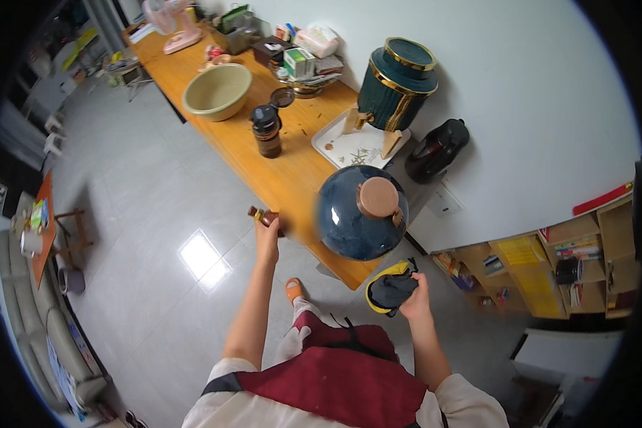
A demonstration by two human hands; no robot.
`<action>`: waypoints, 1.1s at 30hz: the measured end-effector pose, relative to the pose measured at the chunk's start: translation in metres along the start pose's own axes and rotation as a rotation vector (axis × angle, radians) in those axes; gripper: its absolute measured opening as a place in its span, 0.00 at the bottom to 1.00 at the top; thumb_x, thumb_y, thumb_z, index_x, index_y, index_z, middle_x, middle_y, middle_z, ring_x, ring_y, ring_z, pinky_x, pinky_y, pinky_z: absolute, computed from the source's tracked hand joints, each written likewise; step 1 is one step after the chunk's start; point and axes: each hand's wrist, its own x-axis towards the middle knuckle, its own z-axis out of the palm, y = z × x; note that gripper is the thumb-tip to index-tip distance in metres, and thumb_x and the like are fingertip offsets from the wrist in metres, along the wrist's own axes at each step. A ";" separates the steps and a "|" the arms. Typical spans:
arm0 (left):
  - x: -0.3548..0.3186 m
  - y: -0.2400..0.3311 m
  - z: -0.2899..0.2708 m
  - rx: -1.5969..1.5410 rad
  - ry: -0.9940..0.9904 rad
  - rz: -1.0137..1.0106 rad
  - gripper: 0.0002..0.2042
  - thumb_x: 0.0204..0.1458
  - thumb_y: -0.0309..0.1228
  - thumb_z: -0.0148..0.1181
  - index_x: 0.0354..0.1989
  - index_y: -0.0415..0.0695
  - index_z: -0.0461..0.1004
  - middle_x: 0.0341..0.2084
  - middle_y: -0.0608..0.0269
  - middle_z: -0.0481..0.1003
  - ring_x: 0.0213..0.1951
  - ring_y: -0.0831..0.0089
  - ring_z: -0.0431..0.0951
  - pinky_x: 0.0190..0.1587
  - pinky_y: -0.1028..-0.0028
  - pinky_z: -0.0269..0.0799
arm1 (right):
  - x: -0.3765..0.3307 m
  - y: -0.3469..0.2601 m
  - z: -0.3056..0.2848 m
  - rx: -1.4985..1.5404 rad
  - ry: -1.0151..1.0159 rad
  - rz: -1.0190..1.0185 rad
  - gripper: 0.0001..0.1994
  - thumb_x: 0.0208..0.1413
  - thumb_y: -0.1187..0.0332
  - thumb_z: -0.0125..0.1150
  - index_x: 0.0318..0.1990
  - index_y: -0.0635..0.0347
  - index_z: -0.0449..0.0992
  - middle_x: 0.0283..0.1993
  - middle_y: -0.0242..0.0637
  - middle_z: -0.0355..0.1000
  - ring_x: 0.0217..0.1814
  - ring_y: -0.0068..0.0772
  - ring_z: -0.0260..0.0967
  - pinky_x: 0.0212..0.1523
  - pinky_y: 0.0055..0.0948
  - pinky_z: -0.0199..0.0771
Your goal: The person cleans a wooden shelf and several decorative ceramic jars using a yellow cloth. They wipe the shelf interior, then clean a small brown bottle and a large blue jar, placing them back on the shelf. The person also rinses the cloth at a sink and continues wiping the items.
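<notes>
Fingers of the right hand pinch a grey-and-yellow cloth item just to their left; the left hand's curl around a brown bottle-like object, its long axis slanting across them; a blue jar stands between.

You are wearing a maroon apron with black ties and a dark strap running at your left. Loose cream sleeves are showing beside it, pale trousers below, and an orange slipper is peeking out.
</notes>
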 end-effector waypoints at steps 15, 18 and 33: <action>0.138 -0.083 0.044 0.847 -0.210 0.457 0.31 0.36 0.27 0.68 0.52 0.39 0.62 0.46 0.49 0.67 0.49 0.54 0.67 0.52 0.65 0.63 | -0.019 -0.054 0.053 0.238 -0.022 -0.431 0.21 0.46 0.75 0.53 0.51 0.65 0.64 0.52 0.41 0.66 0.55 0.41 0.62 0.58 0.42 0.59; 0.134 -0.078 0.045 0.818 -0.237 0.481 0.34 0.36 0.26 0.68 0.55 0.39 0.59 0.48 0.49 0.66 0.51 0.53 0.66 0.53 0.65 0.62 | -0.023 -0.058 0.052 0.176 -0.014 -0.441 0.21 0.48 0.75 0.55 0.53 0.65 0.63 0.53 0.43 0.65 0.56 0.41 0.62 0.57 0.44 0.60; 0.074 -0.021 -0.003 0.591 -0.353 0.325 0.39 0.37 0.20 0.54 0.63 0.43 0.48 0.64 0.53 0.47 0.66 0.59 0.44 0.65 0.64 0.39 | -0.017 -0.093 0.092 0.138 -0.038 -0.642 0.21 0.50 0.72 0.56 0.52 0.66 0.64 0.52 0.42 0.66 0.55 0.38 0.64 0.56 0.39 0.63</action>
